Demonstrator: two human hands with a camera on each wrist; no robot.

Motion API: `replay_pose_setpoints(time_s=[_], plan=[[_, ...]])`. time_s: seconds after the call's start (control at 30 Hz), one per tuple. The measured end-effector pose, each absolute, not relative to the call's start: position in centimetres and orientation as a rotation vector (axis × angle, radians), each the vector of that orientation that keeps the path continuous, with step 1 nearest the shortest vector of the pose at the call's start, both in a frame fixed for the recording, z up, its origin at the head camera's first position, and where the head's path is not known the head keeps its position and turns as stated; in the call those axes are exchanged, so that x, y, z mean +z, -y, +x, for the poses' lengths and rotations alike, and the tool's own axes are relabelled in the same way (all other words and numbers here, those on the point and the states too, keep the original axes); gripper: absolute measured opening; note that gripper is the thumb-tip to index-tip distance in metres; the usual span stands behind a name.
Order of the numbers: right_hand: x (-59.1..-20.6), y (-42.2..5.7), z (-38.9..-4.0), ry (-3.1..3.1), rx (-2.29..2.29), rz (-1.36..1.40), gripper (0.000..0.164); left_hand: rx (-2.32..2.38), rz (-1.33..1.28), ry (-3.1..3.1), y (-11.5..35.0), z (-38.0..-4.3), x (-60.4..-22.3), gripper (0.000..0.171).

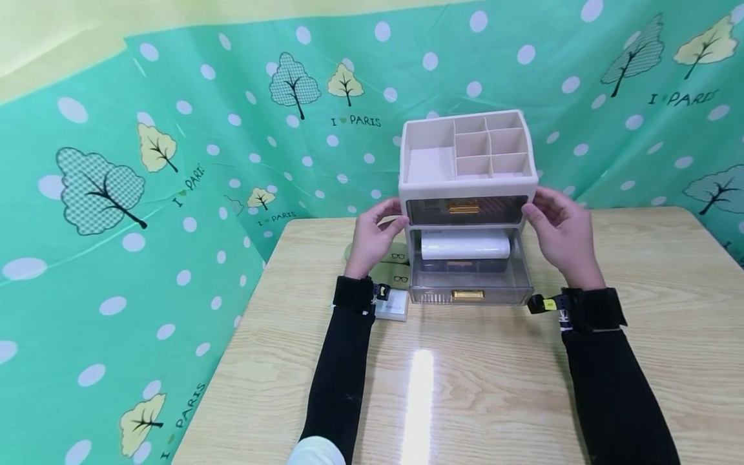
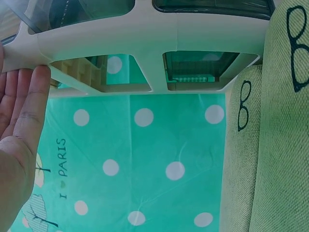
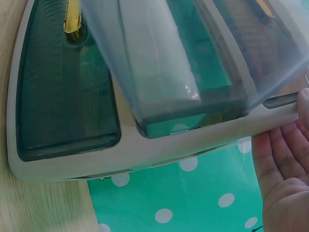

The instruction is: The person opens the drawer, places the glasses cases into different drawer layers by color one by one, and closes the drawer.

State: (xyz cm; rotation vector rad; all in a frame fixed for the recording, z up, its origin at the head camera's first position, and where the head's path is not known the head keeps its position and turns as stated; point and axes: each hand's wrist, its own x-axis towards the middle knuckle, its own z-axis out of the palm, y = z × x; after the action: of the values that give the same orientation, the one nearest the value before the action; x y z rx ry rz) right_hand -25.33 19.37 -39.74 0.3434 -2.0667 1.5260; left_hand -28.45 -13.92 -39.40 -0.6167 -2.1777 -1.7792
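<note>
Left hand (image 1: 370, 242), right hand (image 1: 562, 239) grip sides of white organizer (image 1: 467, 190); middle drawer (image 1: 500, 296) pulled out, long white object (image 1: 465, 247) inside.

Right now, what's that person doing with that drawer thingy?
A person is holding the white drawer organizer by its two sides, with the left hand on one and the right hand on the other. It stands on the table. Its middle drawer is pulled out, with a white, rounded thing inside. Two green cases and a small white box lie to its left.
</note>
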Motion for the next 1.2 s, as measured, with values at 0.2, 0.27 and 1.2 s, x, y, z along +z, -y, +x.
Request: replay_pose_setpoints(time_s=[0.2, 0.27, 1.2], plan=[[-39.9, -19.4, -25.6, 2.05, 1.546, 0.35, 0.034, -1.734, -0.622, 2.21, 14.2, -28.1, -39.3, 0.037], [-39.8, -19.4, -25.6, 2.056, 1.536, 0.357, 0.034, -1.696, -0.616, 2.248, 14.5, -27.9, -39.4, 0.037], [-39.7, -19.1, -25.4, 2.05, 1.538, 0.341, 0.035, -0.494, -1.075, 3.136, 20.6, -23.3, -41.6, 0.063]])
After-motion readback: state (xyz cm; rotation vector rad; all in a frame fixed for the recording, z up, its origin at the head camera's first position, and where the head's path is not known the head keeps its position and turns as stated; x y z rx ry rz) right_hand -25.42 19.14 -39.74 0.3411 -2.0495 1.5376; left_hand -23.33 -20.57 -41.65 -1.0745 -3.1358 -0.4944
